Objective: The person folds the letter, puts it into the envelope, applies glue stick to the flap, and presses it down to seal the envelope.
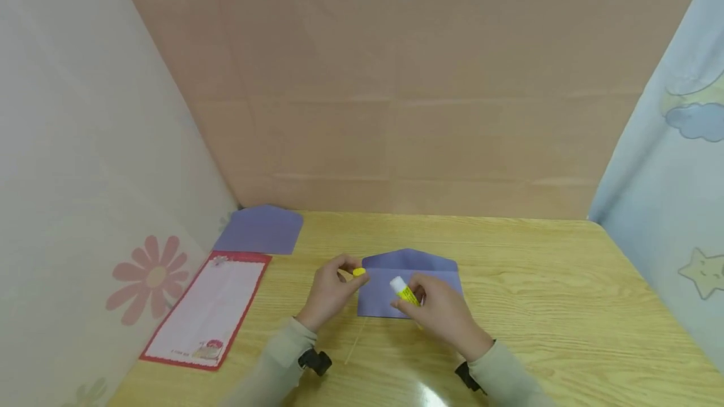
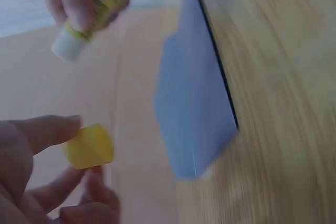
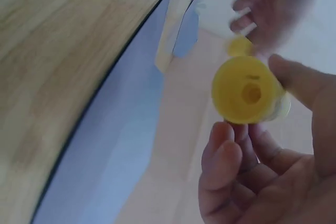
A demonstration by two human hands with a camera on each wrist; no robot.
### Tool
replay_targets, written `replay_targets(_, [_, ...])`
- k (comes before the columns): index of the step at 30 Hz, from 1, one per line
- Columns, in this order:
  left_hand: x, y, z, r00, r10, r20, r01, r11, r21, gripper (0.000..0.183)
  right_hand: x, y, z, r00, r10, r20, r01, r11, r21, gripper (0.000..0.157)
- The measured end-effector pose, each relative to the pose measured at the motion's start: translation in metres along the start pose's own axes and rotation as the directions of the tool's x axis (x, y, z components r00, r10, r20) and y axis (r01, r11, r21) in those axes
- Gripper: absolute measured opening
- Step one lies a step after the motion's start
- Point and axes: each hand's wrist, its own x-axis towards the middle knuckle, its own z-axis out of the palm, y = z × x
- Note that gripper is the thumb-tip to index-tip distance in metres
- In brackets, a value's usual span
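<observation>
Between thumb and fingers my left hand (image 1: 334, 289) pinches a small yellow cap (image 2: 90, 146). My right hand (image 1: 445, 309) grips a yellow glue stick (image 1: 405, 291) whose white end tilts up toward the left hand. Cap and glue stick are apart. In the right wrist view the yellow base (image 3: 247, 90) of the glue stick faces the camera. Below both hands a purple envelope (image 1: 376, 297) lies on the table with its flap (image 1: 408, 259) opened away from me; the right hand covers part of it.
A second purple envelope (image 1: 260, 231) lies at the table's back left corner. In front of it is a red-bordered sheet of letter paper (image 1: 212, 306). A thin pale strip (image 1: 356, 341) lies on the wooden table (image 1: 543, 306) near the left wrist. Curtains stand on three sides.
</observation>
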Motion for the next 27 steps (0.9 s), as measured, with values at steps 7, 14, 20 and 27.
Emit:
replay_targets(7, [0.005, -0.019, -0.015, 0.993, -0.065, 0.094, 0.029, 0.938, 0.345, 0.018, 0.011, 0.016, 0.001, 0.997, 0.049, 0.062, -0.061, 0.977, 0.207, 0.021])
replay_targets(14, [0.006, -0.033, -0.019, 0.997, -0.045, 0.064, 0.005, 0.85, 0.526, 0.018, 0.013, 0.029, -0.005, 0.966, 0.091, 0.241, -0.212, 0.814, 0.542, 0.045])
replay_targets(20, [0.007, -0.034, -0.019, 0.994, -0.063, 0.089, 0.006, 0.845, 0.535, 0.019, 0.015, 0.039, -0.014, 0.943, -0.092, 0.32, -0.195, 0.626, 0.756, 0.036])
replay_targets(27, [-0.002, -0.019, -0.015, 0.997, -0.001, 0.073, -0.039, 0.834, 0.551, 0.024, 0.018, 0.039, -0.019, 0.947, -0.144, 0.287, -0.157, 0.575, 0.803, 0.028])
